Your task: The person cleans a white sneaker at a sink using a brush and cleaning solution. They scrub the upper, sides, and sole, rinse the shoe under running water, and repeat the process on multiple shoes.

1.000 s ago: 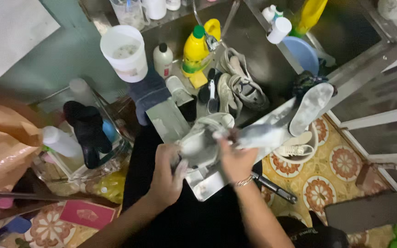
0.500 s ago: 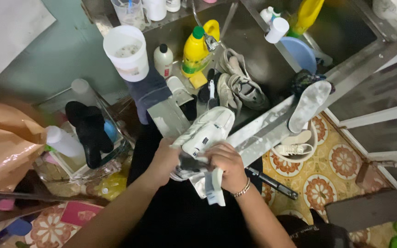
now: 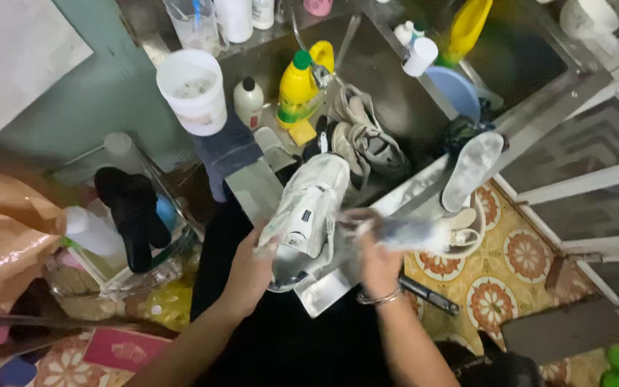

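Clamped around the side of a white sneaker (image 3: pixel 306 215), the left hand (image 3: pixel 252 269) holds it sole-down over the metal sink's edge (image 3: pixel 424 188). Just beside it, the right hand (image 3: pixel 375 259) grips a blurred pale insole (image 3: pixel 413 233), near grey sneakers (image 3: pixel 367 140) in the basin.

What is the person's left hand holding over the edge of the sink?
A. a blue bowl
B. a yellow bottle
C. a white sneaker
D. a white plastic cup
C: the left hand grips the white sneaker from its side, above the metal sink rim, while the yellow bottle stands untouched further back.
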